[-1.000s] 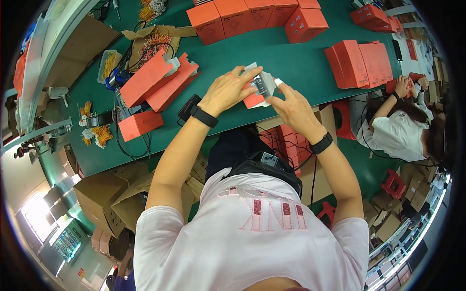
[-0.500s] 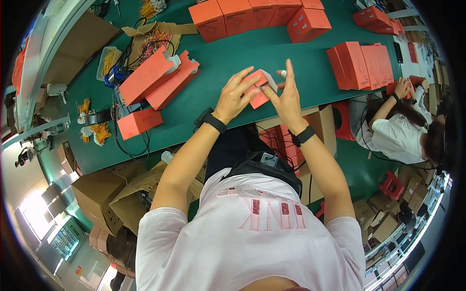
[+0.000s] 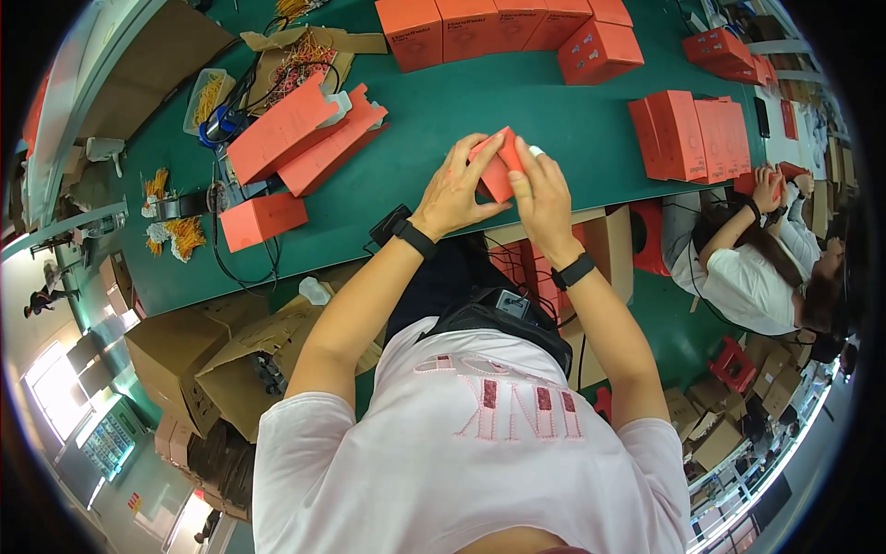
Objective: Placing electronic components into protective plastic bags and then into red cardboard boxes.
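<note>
A small orange-red cardboard box (image 3: 496, 175) is held between my two hands above the near edge of the green table. My left hand (image 3: 454, 189) grips its left side, fingers over the top and thumb low by its near end. Against the right side presses my right hand (image 3: 544, 196), fingers bent and thumb along the box; a white band circles one finger. Parts of the box are hidden by the fingers. To the left, two long orange boxes with open ends (image 3: 284, 129) lie aslant, and a shorter orange box (image 3: 263, 222) rests nearer to me.
A row of orange boxes (image 3: 466, 35) stands along the back, and another group (image 3: 688, 138) at the right. An open carton of wires (image 3: 300, 65) and yellow wire bundles (image 3: 185, 237) lie left. A co-worker (image 3: 748, 249) sits at right. Brown cartons (image 3: 185, 360) stand below the table.
My right hand's fingers, spread before, have closed against the box. The white flap seen at its top no longer shows. My left hand has shifted around the box's left side.
</note>
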`<state>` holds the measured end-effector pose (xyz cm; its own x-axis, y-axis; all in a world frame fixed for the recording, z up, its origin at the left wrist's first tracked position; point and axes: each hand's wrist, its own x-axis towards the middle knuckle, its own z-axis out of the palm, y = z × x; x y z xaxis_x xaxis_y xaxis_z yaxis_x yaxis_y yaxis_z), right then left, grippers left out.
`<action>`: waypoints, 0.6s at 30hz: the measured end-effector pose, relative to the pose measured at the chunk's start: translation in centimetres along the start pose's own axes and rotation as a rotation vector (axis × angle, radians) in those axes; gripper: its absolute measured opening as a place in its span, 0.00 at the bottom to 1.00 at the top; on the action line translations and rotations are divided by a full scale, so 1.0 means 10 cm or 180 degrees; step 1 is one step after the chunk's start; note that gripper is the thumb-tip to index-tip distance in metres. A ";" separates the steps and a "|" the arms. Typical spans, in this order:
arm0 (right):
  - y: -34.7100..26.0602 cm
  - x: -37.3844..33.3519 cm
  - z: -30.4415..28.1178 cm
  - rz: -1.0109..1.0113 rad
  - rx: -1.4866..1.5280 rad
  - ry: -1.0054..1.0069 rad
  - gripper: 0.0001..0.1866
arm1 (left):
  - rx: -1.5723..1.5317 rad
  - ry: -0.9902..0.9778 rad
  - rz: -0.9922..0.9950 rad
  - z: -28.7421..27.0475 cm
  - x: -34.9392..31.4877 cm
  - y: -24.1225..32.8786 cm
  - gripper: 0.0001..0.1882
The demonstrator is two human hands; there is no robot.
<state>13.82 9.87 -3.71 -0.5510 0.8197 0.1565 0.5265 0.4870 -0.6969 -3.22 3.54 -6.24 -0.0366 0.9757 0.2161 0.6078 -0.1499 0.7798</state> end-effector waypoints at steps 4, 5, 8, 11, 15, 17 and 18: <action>0.03 -0.04 0.09 -0.0358 -0.0358 0.0258 0.24 | -0.0082 0.0273 -0.0055 0.09 -0.03 0.00 0.54; 0.03 -0.04 0.09 -0.0232 -0.0083 0.0353 0.23 | -0.0154 0.0371 -0.0113 0.10 -0.03 0.00 0.54; 0.03 0.00 0.04 0.0038 0.0349 0.0269 0.22 | -0.0117 0.0384 -0.0096 0.10 -0.06 0.03 0.54; 0.04 0.02 0.05 0.0022 0.0160 0.0336 0.20 | -0.0109 0.0374 -0.0086 0.10 -0.03 0.02 0.53; 0.01 0.04 0.08 0.0049 -0.0355 0.0302 0.22 | -0.0167 0.0344 -0.0118 0.11 -0.01 0.03 0.53; -0.02 0.01 0.05 -0.0405 -0.1507 -0.0115 0.29 | -0.0086 0.0363 -0.0096 0.12 -0.02 0.02 0.53; -0.06 -0.03 0.02 -0.0461 -0.1258 -0.0194 0.33 | -0.0084 0.0337 -0.0084 0.14 -0.04 0.00 0.53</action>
<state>13.51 9.31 -3.50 -0.6686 0.7207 0.1832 0.6420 0.6837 -0.3469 -2.10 3.36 -7.10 -0.1368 0.9572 0.2549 0.5844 -0.1298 0.8010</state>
